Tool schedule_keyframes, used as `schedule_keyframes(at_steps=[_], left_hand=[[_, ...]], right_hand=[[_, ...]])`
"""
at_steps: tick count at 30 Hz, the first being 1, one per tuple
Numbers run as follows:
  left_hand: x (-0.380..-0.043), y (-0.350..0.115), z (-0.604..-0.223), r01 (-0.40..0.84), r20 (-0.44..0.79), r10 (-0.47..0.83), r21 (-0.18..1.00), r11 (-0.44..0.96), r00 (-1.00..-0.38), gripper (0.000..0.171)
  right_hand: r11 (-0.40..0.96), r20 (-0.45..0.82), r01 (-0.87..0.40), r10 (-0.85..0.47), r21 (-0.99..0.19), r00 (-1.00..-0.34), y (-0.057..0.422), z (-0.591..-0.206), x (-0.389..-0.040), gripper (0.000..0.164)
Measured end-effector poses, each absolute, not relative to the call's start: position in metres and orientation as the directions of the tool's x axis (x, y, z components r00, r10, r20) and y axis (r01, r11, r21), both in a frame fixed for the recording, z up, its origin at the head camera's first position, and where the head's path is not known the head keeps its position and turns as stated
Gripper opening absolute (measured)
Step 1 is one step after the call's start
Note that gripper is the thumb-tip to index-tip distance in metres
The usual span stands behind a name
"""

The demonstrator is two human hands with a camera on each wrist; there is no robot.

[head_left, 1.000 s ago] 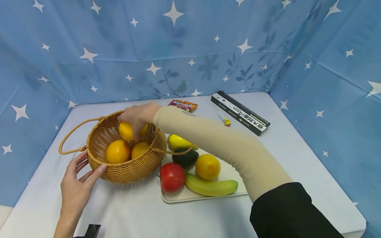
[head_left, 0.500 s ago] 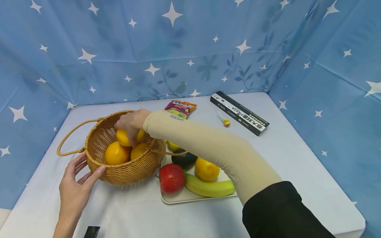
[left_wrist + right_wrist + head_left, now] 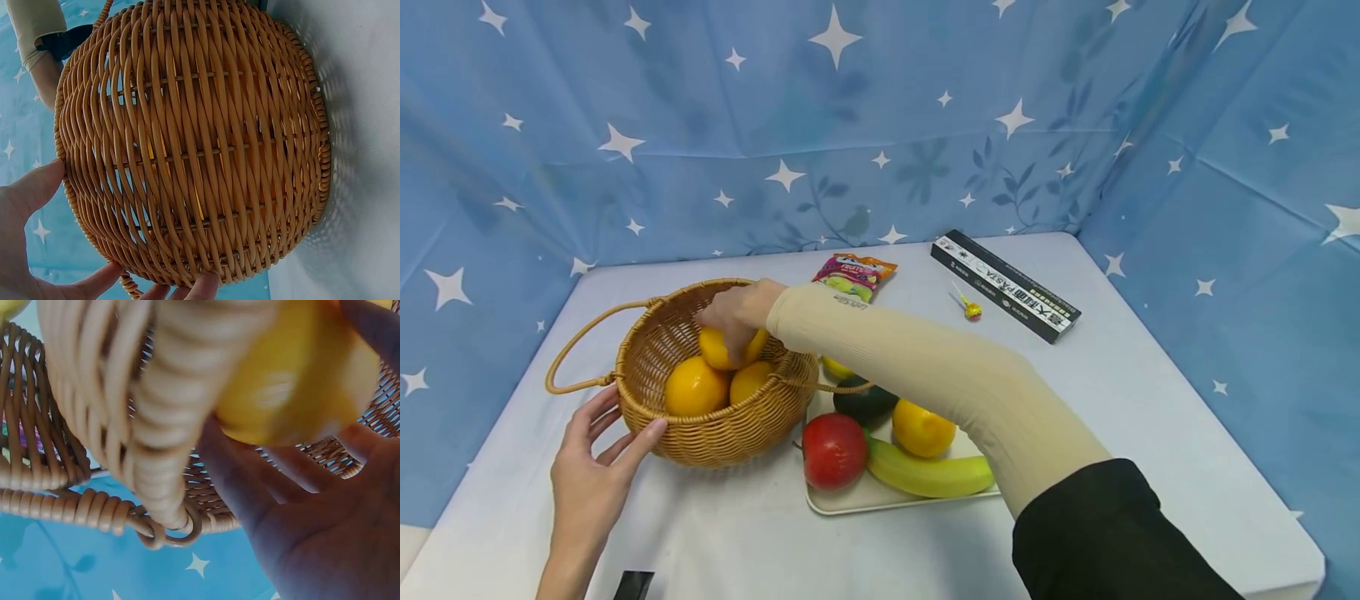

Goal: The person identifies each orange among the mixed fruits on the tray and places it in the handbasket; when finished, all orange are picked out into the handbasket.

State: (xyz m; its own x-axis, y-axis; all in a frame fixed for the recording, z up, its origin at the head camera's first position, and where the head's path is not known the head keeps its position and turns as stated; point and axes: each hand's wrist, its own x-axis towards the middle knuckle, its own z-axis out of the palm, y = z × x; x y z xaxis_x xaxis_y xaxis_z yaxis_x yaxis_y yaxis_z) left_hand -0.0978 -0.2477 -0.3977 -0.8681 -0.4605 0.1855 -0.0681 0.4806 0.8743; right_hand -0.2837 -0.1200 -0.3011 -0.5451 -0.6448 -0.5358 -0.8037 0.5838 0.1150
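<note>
My left hand (image 3: 591, 471) holds the wicker basket (image 3: 722, 433) from outside, thumb at its rim and fingers spread against its left side. In the left wrist view the fingertips (image 3: 206, 286) touch the weave. Inside the basket, my right hand (image 3: 737, 312) grips a yellow-orange orange (image 3: 718, 348) from above. Two more oranges lie below it, one at the front left (image 3: 696, 387) and another orange (image 3: 751, 379) on the right. The right wrist view has the fingers around the held orange (image 3: 300, 381), beside the blurred basket rim (image 3: 181, 381).
Right of the basket a cream tray (image 3: 850, 502) bears a red apple (image 3: 833, 450), a banana (image 3: 932, 473), an orange (image 3: 922, 427), an avocado (image 3: 865, 404) and a partly hidden yellow fruit (image 3: 835, 367). Behind are a candy bag (image 3: 856, 273), lollipop (image 3: 972, 311) and pasta box (image 3: 1003, 283).
My right hand has lowered slightly with the orange, toward the two oranges in the basket. The right forearm has shifted left, uncovering more of the candy bag. The left hand stays put.
</note>
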Motion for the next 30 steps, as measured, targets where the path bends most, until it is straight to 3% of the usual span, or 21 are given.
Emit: schedule_keyframes(at_steps=[10, 15, 24, 30], left_hand=[[-0.098, -0.245, -0.398, -0.064, 0.190, -0.459, 0.874, 0.481, -0.868, 0.069], [-0.098, -0.246, -0.399, -0.084, 0.169, -0.462, 0.875, 0.478, -0.871, 0.069], [-0.098, -0.250, -0.402, -0.108, 0.151, -0.470, 0.871, 0.479, -0.870, 0.070], [-0.107, -0.270, -0.431, -0.054, 0.216, -0.437, 0.848, 0.527, -0.873, 0.071]], right_hand=[[0.584, -0.607, -0.800, -0.588, 0.138, -0.534, -0.113, -0.299, -0.279, 0.053], [0.561, -0.620, -0.817, -0.597, 0.130, -0.509, -0.115, -0.299, -0.279, 0.057], [0.541, -0.460, -0.838, -0.763, -0.069, -0.455, -0.098, -0.280, -0.282, 0.049], [0.480, -0.366, -0.870, -0.834, -0.113, -0.413, -0.064, -0.257, -0.281, 0.049]])
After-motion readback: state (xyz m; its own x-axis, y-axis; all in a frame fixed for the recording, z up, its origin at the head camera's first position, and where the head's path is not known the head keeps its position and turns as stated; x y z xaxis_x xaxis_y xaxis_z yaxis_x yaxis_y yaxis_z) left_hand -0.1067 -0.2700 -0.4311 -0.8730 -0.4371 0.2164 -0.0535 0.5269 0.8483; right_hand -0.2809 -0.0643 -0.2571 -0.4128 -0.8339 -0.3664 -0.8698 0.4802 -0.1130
